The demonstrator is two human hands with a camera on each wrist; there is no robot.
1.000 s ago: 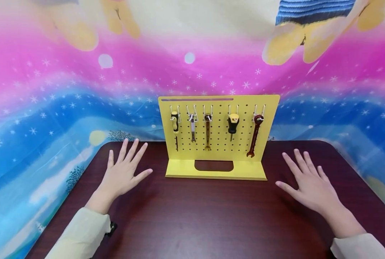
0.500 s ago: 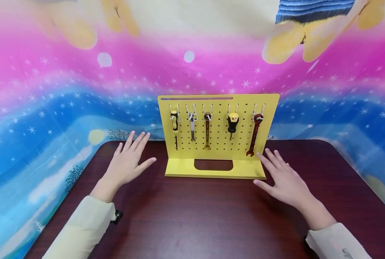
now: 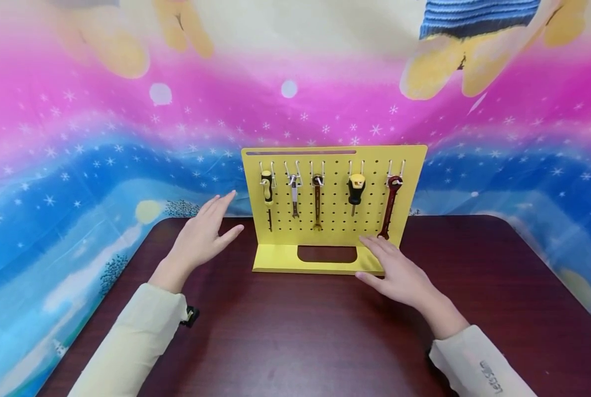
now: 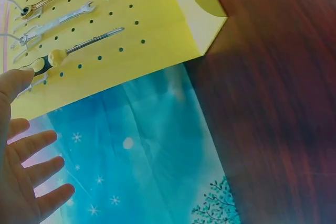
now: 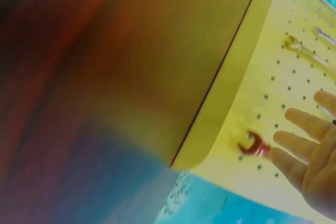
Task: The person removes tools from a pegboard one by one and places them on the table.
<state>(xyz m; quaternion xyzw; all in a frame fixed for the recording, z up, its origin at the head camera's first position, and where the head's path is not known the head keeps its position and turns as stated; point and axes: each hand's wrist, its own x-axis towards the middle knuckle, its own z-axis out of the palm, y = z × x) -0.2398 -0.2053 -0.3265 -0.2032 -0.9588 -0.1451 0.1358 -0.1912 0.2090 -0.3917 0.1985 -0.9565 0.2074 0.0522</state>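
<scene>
A yellow pegboard (image 3: 337, 231) stands upright on the table. From its white hooks hang, left to right, a long yellow-and-black screwdriver (image 3: 267, 190), a silver wrench (image 3: 294, 197), a gold-toned wrench (image 3: 317, 204), a stubby screwdriver (image 3: 357, 190) and a dark red wrench (image 3: 390, 207). My left hand (image 3: 202, 234) hovers just left of the board, fingers straight, holding nothing. In the head view my right hand (image 3: 398, 274) overlaps the board's lower right, its straight fingers close to the red wrench's lower end. The right wrist view shows that wrench's open jaw (image 5: 254, 144) beside the fingertips.
The dark wooden table (image 3: 295, 336) stretches in front of the board and to both sides. A patterned cloth (image 3: 201, 121) hangs behind and around the table. The board's yellow base (image 3: 275, 259) juts forward, with a cutout in its middle.
My right hand has moved left from the table's right side to the board's lower right. My left hand has shifted right and slightly up, nearer the board. The tools still hang in place.
</scene>
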